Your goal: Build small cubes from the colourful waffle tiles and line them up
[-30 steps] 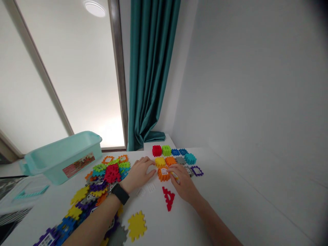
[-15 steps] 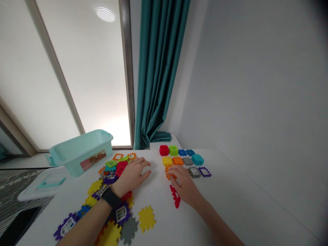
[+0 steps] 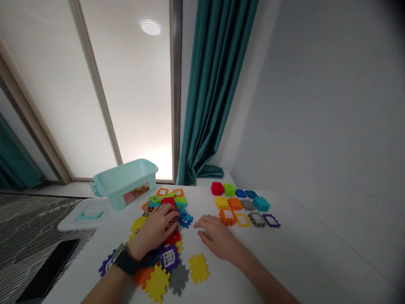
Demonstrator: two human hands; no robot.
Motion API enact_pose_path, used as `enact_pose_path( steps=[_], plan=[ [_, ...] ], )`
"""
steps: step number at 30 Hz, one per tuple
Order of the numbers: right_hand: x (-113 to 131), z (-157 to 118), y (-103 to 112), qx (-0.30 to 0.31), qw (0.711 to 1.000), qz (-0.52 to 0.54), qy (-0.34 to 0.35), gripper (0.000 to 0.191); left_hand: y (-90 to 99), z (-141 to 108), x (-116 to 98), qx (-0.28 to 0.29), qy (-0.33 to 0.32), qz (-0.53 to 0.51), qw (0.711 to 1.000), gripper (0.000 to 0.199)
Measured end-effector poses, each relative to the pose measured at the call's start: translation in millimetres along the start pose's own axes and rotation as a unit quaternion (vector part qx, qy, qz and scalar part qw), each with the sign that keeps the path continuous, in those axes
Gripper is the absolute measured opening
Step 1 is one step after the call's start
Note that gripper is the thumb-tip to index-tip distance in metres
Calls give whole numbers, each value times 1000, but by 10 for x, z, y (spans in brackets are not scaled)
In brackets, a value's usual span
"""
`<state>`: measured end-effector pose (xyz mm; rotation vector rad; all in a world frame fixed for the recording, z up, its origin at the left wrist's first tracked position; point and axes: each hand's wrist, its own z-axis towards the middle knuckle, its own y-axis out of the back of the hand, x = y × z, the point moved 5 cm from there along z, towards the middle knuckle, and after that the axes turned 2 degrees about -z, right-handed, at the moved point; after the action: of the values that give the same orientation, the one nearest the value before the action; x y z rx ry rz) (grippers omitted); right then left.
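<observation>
My left hand (image 3: pixel 155 228), with a watch (image 3: pixel 122 255) on its wrist, reaches over a heap of coloured notched plastic tiles. Its fingers are apart and bent down over red tiles (image 3: pixel 173 237), and a window-patterned tile partly shows beneath them. Blue tiles (image 3: pixel 185 218) lie just past its fingertips. My right hand (image 3: pixel 218 236) hovers above the white table between the heap and the sorted stacks, thumb and fingers apart, with nothing visible in it. Nearest its knuckles are a stack of orange window tiles (image 3: pixel 227 216) and a yellow frame tile (image 3: pixel 242 219).
Rows of colour-sorted stacks include red (image 3: pixel 217 188), green (image 3: pixel 229 189) and turquoise (image 3: pixel 261 204). An aqua bin (image 3: pixel 126 179) stands at the back left beside a clear lid (image 3: pixel 71 215). A yellow tile (image 3: pixel 199 268) and a grey tile (image 3: pixel 179 278) lie in front. A black phone-like slab (image 3: pixel 47 270) is at lower left.
My left hand has moved down onto the heap. My right hand has drawn left, away from the orange stack. A yellow frame tile now shows beside that stack. The view has shifted left.
</observation>
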<state>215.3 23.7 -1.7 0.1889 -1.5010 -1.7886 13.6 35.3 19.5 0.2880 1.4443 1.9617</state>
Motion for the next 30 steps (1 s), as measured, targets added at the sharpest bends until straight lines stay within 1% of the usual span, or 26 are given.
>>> enact_pose_path(
  steps=[3,5,8,12,14,18,23,26,30],
  plan=[
    [22,143,-143,14,999,-31,-9,22,0,-70,21,-12,-8,-4,1000,20],
    [11,239,-212,10,997,-70,-18,21,-12,-105,55,-14,-1,-1,1000,22],
    [-21,355,-286,-3,995,-95,-32,16,-37,-140,101,-14,9,6,1000,24],
    [-58,414,-342,-22,993,-113,-39,8,-48,-150,117,-13,13,7,1000,24],
    [-68,403,-350,-34,991,-121,-38,9,-54,-147,106,-10,13,2,1000,23],
    [-51,340,-323,-62,988,-136,-24,13,-66,-142,66,-14,10,-13,1000,22],
    [1,256,-211,-101,983,-151,-6,12,-66,-138,25,-29,15,-18,999,23],
    [31,203,-125,-127,980,-151,-1,12,-62,-136,23,-53,21,-25,998,25],
    [131,90,-7,-191,975,-103,37,16,-77,-146,17,-104,10,-43,994,32]
  ],
)
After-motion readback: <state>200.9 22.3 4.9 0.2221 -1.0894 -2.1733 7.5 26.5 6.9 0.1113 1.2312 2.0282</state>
